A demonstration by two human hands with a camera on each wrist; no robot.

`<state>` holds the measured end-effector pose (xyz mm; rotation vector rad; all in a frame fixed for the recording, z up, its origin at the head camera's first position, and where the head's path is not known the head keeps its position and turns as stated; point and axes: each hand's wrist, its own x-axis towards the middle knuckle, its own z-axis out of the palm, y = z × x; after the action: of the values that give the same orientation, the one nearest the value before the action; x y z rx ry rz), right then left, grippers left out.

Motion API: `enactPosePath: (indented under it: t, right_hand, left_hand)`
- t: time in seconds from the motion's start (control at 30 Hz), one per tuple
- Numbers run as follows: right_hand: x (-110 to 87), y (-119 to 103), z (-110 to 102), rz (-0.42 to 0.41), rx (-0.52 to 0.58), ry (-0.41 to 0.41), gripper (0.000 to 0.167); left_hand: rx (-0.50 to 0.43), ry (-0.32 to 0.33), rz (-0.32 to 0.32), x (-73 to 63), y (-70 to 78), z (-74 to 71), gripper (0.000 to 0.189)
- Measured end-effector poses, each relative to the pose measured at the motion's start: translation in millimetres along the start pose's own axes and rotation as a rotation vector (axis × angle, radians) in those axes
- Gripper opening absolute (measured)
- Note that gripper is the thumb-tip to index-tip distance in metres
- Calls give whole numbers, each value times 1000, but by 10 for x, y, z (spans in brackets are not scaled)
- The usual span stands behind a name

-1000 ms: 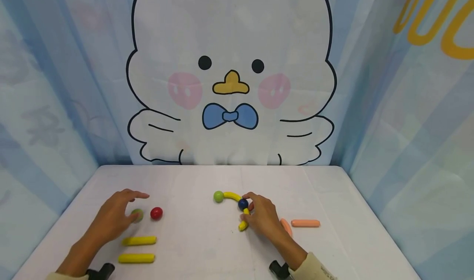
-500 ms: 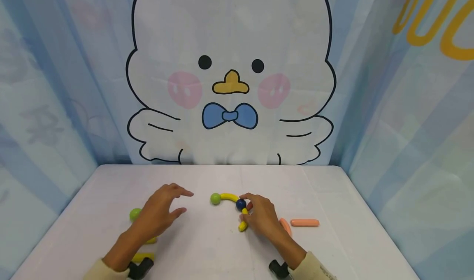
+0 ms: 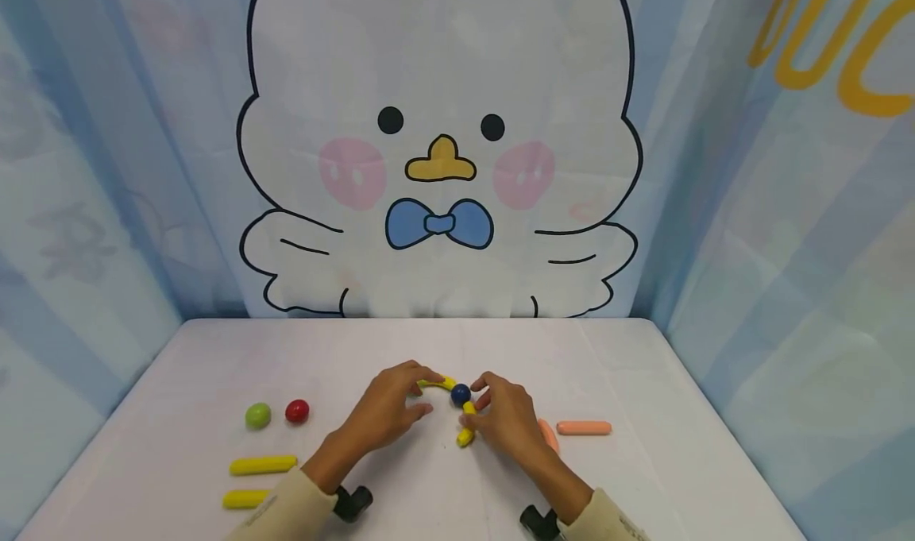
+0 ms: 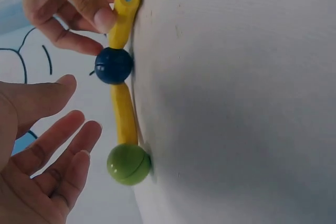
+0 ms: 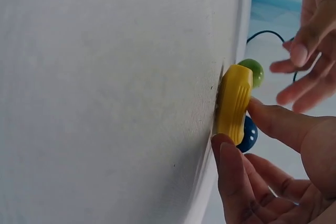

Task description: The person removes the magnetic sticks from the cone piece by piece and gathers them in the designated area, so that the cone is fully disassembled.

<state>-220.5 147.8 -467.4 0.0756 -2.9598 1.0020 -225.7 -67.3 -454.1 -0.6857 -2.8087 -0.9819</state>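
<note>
My right hand (image 3: pixel 503 414) pinches a curved yellow rod (image 5: pixel 234 103) between thumb and fingers, low on the table. A dark blue ball (image 4: pixel 113 65) joins this rod to a second curved yellow rod (image 4: pixel 124 114). At the far end of that second rod sits a green ball (image 4: pixel 128 164), which the left hand covers in the head view. My left hand (image 3: pixel 386 402) hovers beside the green-ball end, thumb and fingers spread apart, with nothing between them. In the left wrist view its fingertips stand a short gap away from the ball.
On the left of the white table (image 3: pixel 214 358) lie another green ball (image 3: pixel 258 415), a red ball (image 3: pixel 297 411) and two straight yellow rods (image 3: pixel 263 465), one partly behind the left sleeve. Right of my right hand are a straight orange rod (image 3: pixel 584 428) and a curved orange rod (image 3: pixel 548 436).
My left hand has swept right, from over the loose green ball to beside the joined pieces, uncovering the left-side balls. The right hand keeps its place and its hold on the curved rod.
</note>
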Motion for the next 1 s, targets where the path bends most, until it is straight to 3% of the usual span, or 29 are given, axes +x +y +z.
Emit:
enactPosePath:
  t: [0.13, 0.4, 0.67, 1.0]
  right_hand:
    - [1, 18, -17, -2, -10, -16, 39]
    - [4, 18, 1, -4, 9, -29, 39]
    - [-26, -38, 13, -27, 0, -29, 34]
    - [-73, -29, -41, -54, -25, -52, 28]
  left_hand:
    - [-2, -5, 44, 122, 35, 146, 41]
    - [117, -2, 66, 302, 62, 333, 33]
    - [123, -34, 61, 363, 55, 351, 33]
    - [88, -68, 51, 345, 27, 334, 29]
